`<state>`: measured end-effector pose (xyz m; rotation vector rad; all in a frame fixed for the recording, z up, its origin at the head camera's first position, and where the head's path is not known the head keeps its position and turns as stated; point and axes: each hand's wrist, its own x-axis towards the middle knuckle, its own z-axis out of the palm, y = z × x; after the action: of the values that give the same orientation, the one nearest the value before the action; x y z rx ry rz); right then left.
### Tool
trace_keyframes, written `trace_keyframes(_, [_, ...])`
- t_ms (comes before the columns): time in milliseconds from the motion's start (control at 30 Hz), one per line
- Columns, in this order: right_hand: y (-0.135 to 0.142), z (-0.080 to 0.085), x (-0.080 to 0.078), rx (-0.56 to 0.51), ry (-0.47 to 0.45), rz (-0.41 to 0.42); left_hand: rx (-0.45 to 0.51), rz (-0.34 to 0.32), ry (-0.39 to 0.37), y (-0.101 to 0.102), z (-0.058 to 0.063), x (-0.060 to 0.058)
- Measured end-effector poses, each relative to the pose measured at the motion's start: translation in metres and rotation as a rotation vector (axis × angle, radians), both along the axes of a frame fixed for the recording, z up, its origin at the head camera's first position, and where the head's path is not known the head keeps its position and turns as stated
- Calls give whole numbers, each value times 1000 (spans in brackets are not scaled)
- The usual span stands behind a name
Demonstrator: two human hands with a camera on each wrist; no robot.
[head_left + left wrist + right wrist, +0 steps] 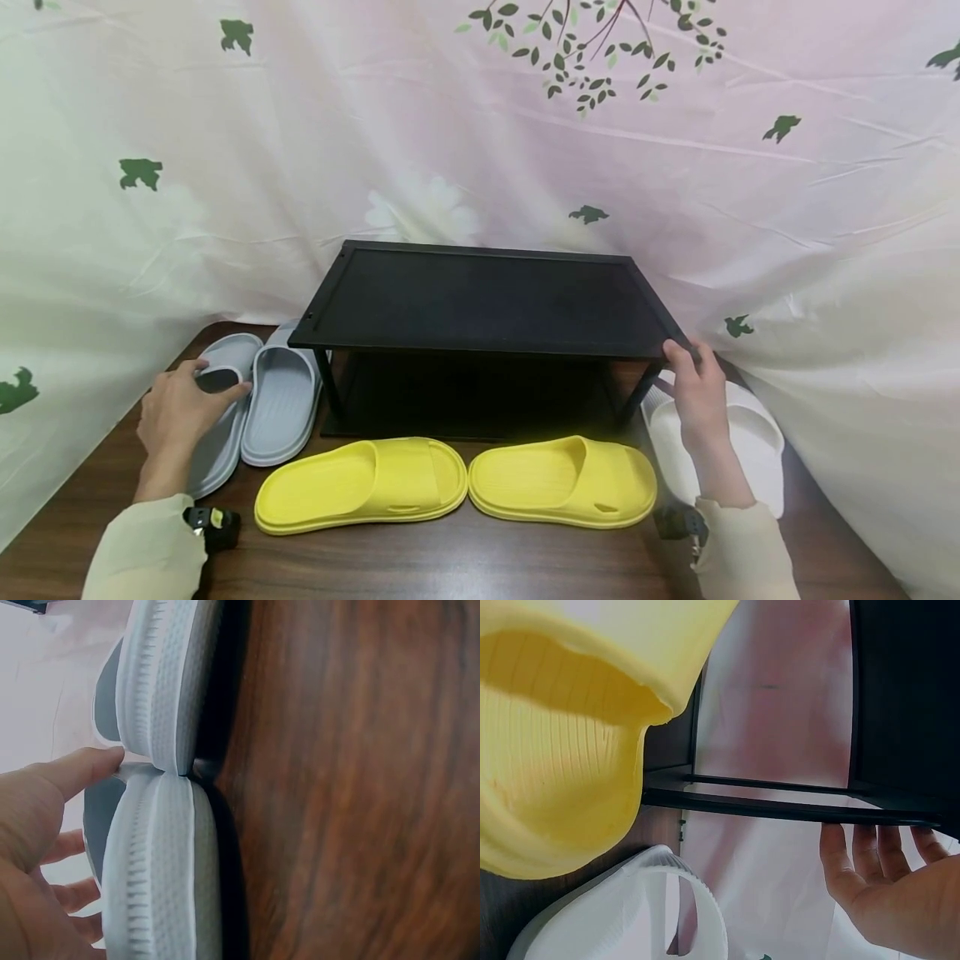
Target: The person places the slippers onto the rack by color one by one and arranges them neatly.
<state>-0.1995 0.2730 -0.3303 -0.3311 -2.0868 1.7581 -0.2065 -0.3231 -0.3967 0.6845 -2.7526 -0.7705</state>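
Observation:
My left hand [178,407] is over the left grey slipper [213,454], thumb at its inner side where it meets the second grey slipper [279,404]; the other fingers are spread past its strap. In the left wrist view the thumb [94,761] reaches the gap between both heels. My right hand [701,400] holds the front right corner of a black two-tier shelf [480,300], thumb over the edge. Seen from the right wrist, the fingers [862,855] lie against the shelf's side. Below that arm lies a white slipper [750,450].
Two yellow slippers [322,487] lie end to end before the shelf on the brown wooden table [420,558]. Behind everything hangs a pale cloth [225,167] with leaf prints. A black wrist camera [217,527] sits by the left cuff.

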Motion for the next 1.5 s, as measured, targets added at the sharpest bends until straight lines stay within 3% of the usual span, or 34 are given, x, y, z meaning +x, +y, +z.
trace_keyframes(1067, [2, 0, 2, -25, 12, 27, -22, -15, 63, 1, 8, 6])
trace_keyframes(1500, [1, 1, 2, -31, 24, 32, 11, -6, 158, 5, 21, 12])
